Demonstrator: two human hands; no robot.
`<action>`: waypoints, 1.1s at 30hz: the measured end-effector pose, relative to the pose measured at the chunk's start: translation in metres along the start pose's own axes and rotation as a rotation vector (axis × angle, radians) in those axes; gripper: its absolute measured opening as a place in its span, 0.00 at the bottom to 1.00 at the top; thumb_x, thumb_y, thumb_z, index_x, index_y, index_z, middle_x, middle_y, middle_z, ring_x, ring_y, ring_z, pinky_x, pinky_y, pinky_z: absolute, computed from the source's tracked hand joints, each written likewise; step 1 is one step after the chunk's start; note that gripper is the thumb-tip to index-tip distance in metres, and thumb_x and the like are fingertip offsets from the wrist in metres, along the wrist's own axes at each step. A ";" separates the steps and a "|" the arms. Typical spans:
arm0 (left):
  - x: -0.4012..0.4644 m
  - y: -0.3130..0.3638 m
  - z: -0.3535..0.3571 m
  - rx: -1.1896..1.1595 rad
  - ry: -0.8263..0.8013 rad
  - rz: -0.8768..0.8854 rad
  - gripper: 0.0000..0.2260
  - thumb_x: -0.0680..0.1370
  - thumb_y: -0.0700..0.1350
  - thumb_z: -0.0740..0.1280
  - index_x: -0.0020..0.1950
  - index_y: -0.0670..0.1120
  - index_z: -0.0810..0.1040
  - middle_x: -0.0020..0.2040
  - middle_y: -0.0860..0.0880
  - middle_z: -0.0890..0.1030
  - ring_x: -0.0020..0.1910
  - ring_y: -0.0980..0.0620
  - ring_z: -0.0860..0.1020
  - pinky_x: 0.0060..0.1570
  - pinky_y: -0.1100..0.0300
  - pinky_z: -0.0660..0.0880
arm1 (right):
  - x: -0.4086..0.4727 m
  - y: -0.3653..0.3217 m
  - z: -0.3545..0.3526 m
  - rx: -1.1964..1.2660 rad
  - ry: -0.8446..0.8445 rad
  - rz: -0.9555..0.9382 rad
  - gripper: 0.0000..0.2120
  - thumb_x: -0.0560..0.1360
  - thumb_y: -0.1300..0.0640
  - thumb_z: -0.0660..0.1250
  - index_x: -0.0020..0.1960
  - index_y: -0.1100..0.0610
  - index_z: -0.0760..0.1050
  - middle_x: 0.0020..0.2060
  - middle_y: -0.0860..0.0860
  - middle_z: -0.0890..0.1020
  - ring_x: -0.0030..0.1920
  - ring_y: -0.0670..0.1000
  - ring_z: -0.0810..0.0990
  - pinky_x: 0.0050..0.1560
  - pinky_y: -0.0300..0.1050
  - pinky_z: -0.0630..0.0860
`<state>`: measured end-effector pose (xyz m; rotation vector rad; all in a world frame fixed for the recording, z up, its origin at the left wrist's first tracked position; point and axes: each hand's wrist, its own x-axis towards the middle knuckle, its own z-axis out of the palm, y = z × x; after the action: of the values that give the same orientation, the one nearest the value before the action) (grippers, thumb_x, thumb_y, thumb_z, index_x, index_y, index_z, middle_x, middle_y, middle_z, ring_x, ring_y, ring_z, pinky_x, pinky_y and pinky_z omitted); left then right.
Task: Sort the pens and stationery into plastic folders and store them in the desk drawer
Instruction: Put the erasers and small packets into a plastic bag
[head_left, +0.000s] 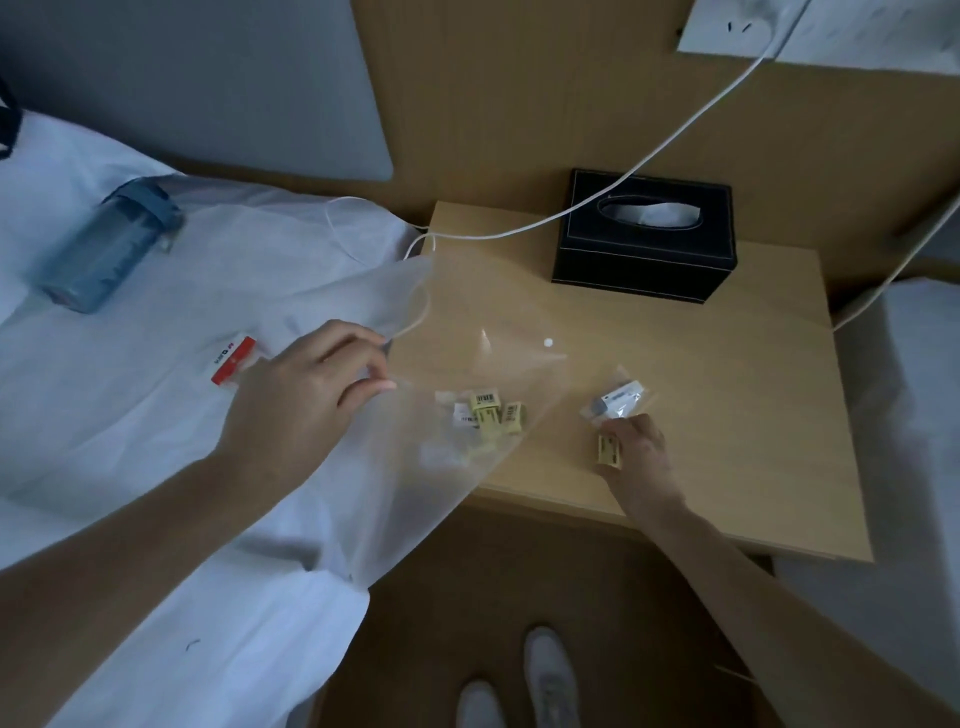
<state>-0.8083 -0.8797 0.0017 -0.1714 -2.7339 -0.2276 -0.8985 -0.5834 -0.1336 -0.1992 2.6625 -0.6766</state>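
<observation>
From the head view we see a small light wooden desk (727, 415) between two white beds, with a black leather tissue box (644, 244) at its back. Our left hand (301, 395) pinches the edge of a clear plastic snap folder (467, 338), which lies half on the desk, half on the bed. Several small yellow packets (491, 410) are already inside. Our right hand (636, 452) grips one more yellow packet (609, 450); a small bagged grey item (618, 402) lies just beside it, not yet sorted. We judge the sorting partly done. No drawer is visible, and the labels are too blurred to read.
</observation>
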 end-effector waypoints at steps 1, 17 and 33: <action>0.002 0.002 0.001 0.006 -0.002 -0.001 0.13 0.75 0.52 0.63 0.40 0.45 0.80 0.47 0.49 0.81 0.43 0.54 0.73 0.31 0.61 0.70 | 0.001 0.000 -0.001 -0.003 -0.005 -0.002 0.22 0.69 0.67 0.72 0.62 0.58 0.74 0.62 0.56 0.71 0.61 0.58 0.69 0.61 0.50 0.70; 0.008 0.032 0.011 0.029 -0.192 -0.032 0.06 0.73 0.49 0.67 0.42 0.48 0.80 0.51 0.48 0.80 0.43 0.52 0.79 0.23 0.68 0.66 | 0.042 -0.092 -0.024 0.058 -0.305 -0.314 0.17 0.71 0.63 0.72 0.58 0.54 0.74 0.54 0.51 0.72 0.51 0.50 0.74 0.48 0.39 0.71; 0.003 0.036 0.011 0.027 -0.221 -0.126 0.04 0.71 0.47 0.71 0.43 0.49 0.79 0.52 0.48 0.79 0.45 0.53 0.76 0.20 0.65 0.70 | 0.058 -0.064 -0.044 0.204 -0.152 -0.246 0.17 0.71 0.63 0.72 0.59 0.53 0.76 0.51 0.50 0.75 0.41 0.45 0.75 0.40 0.33 0.71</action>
<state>-0.8094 -0.8419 -0.0025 -0.0171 -2.9701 -0.2186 -0.9662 -0.6337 -0.0861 -0.5056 2.4269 -0.9632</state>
